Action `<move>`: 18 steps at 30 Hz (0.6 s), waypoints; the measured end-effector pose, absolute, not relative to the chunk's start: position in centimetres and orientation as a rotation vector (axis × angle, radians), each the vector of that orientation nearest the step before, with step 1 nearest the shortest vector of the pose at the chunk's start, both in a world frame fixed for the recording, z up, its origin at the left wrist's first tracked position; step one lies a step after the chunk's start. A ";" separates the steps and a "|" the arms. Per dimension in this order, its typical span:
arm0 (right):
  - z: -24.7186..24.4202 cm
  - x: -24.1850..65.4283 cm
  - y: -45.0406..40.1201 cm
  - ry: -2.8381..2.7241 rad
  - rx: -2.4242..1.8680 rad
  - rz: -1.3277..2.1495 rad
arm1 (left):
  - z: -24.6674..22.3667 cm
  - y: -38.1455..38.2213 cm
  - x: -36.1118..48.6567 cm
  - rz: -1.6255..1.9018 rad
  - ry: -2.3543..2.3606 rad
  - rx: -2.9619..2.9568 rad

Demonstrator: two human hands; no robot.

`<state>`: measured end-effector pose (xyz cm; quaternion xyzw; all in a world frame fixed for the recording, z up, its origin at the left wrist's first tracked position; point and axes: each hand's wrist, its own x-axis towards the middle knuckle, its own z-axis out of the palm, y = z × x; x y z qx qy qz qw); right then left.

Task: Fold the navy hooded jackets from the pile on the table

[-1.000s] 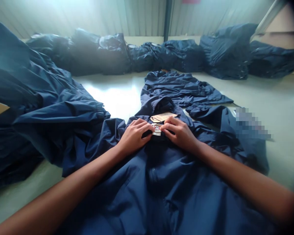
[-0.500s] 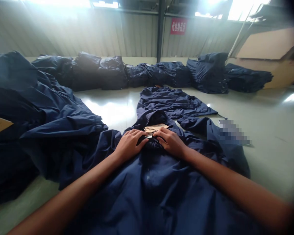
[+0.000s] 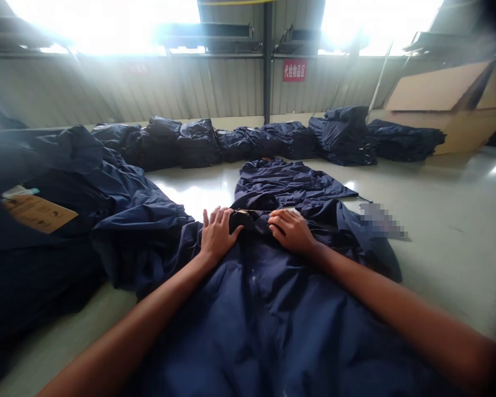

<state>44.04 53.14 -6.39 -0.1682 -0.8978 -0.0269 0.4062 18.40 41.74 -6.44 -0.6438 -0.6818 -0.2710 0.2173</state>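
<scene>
The jacket (image 3: 231, 325) lies before you, collar between your hands. Left hand (image 3: 215, 234) half open, right hand (image 3: 291, 230) curled by the string (image 3: 257, 210); whether either grips, you can't tell here. Ease the string gently, keeping the cloth flat
</scene>
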 end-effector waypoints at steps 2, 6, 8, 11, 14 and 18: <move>-6.5 43.8 53.1 -2.405 -0.429 -0.133 | -6.0 41.2 18.3 -0.782 -1.800 -1.777; -7.2 43.4 54.7 -2.421 -0.886 -0.168 | -5.5 40.0 18.3 -0.682 -1.507 -2.131; -7.4 43.4 55.5 -2.378 -1.117 -0.142 | -5.6 39.4 18.4 -0.604 -1.357 -2.307; -7.4 43.3 56.0 -2.472 -1.348 0.004 | -6.1 38.5 18.6 -0.526 -1.288 -2.430; -6.5 43.2 55.2 -2.669 -1.427 0.208 | -6.7 37.5 18.7 -0.515 -1.504 -2.408; -4.0 44.5 54.0 -2.851 -1.215 0.346 | -5.5 36.2 18.2 -0.445 -1.874 -2.430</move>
